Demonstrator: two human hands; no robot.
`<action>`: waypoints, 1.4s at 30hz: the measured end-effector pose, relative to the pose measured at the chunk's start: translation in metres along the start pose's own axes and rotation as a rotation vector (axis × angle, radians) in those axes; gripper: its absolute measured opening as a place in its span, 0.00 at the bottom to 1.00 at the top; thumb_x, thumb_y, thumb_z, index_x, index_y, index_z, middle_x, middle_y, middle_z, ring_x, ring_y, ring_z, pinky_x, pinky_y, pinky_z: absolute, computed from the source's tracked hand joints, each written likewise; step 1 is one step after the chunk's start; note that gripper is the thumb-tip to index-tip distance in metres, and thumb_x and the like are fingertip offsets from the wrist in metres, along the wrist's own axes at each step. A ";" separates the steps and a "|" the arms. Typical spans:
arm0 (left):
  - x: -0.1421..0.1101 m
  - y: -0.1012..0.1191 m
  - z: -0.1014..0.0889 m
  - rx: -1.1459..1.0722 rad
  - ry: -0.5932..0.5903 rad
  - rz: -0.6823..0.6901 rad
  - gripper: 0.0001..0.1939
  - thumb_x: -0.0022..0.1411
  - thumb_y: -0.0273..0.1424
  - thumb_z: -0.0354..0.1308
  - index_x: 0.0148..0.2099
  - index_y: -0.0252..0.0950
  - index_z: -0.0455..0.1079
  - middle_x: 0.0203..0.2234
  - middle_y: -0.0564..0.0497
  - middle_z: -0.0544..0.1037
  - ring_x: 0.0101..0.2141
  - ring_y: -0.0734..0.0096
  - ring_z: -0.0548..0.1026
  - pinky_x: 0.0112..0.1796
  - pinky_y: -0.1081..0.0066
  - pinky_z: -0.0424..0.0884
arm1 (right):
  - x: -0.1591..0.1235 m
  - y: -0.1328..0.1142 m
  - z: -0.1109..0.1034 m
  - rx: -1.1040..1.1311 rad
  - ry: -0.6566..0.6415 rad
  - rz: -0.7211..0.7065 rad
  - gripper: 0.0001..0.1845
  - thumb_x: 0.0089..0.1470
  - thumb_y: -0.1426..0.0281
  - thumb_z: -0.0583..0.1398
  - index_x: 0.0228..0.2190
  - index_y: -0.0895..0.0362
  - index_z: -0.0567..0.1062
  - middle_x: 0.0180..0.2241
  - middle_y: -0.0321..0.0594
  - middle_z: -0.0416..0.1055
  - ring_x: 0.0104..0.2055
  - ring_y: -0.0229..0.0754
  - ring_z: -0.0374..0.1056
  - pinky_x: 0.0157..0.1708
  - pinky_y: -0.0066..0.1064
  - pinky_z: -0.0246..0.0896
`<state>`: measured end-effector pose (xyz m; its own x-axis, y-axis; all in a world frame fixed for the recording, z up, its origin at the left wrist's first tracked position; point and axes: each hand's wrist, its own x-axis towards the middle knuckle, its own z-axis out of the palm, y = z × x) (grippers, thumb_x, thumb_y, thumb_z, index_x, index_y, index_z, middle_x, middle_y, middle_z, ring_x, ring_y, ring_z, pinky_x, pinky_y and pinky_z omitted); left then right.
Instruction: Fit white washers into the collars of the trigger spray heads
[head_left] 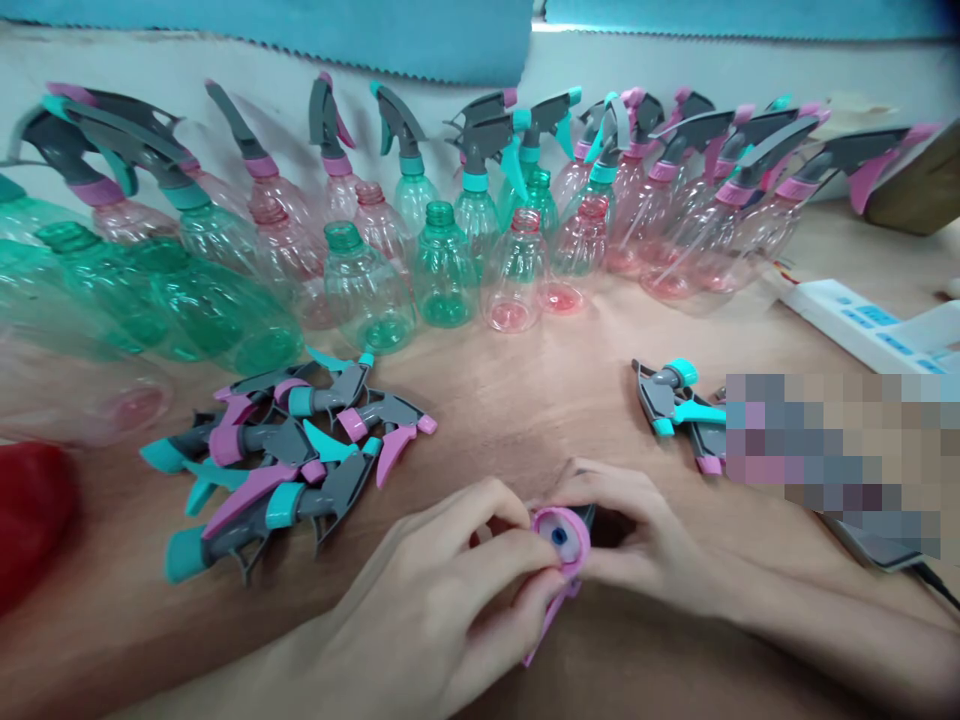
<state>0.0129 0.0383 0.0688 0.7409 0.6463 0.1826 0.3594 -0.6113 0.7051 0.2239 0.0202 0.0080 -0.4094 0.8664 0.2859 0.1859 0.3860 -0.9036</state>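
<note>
Between my two hands is a grey spray head with a pink collar, the collar's open end facing up toward me. A white disc with a dark centre shows inside the collar. My left hand pinches the collar's rim with its fingertips. My right hand is wrapped round the grey body from the right, which hides most of it. The pink trigger hangs down below the collar. To the left lies a pile of loose grey, teal and pink spray heads.
Pink and green clear bottles stand along the back, many topped with spray heads. A few spray heads lie at right, beside a blurred-out patch. A white power strip is farther right. Something red sits at the left edge.
</note>
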 end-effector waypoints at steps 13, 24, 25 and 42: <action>0.002 -0.005 0.006 0.022 0.052 0.049 0.08 0.64 0.27 0.53 0.43 0.39 0.72 0.33 0.51 0.70 0.27 0.76 0.71 0.29 0.76 0.72 | 0.000 0.000 0.001 -0.019 0.001 0.037 0.13 0.52 0.64 0.65 0.39 0.55 0.74 0.32 0.36 0.73 0.31 0.36 0.68 0.31 0.28 0.63; -0.008 -0.013 0.018 0.198 0.172 0.127 0.10 0.66 0.26 0.51 0.46 0.34 0.72 0.35 0.47 0.73 0.31 0.72 0.74 0.32 0.73 0.74 | 0.000 0.000 0.002 -0.033 0.043 0.197 0.13 0.51 0.62 0.66 0.37 0.55 0.75 0.32 0.37 0.73 0.34 0.39 0.70 0.33 0.30 0.65; -0.009 -0.012 0.018 0.216 0.177 0.117 0.10 0.66 0.26 0.51 0.46 0.34 0.72 0.36 0.47 0.74 0.32 0.72 0.74 0.33 0.72 0.74 | 0.000 -0.001 0.003 -0.041 0.041 0.202 0.13 0.51 0.62 0.66 0.37 0.55 0.75 0.32 0.37 0.73 0.34 0.40 0.70 0.33 0.30 0.65; -0.060 0.008 0.008 0.263 0.182 0.035 0.15 0.65 0.25 0.51 0.53 0.38 0.67 0.42 0.48 0.70 0.30 0.76 0.74 0.31 0.74 0.74 | 0.006 -0.009 0.036 0.327 -0.149 0.230 0.13 0.48 0.69 0.68 0.38 0.55 0.76 0.36 0.37 0.73 0.37 0.37 0.70 0.37 0.27 0.68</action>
<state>-0.0238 -0.0090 0.0584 0.6501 0.6794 0.3402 0.4875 -0.7164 0.4992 0.1870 0.0105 0.0067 -0.5193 0.8538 0.0373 0.0042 0.0461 -0.9989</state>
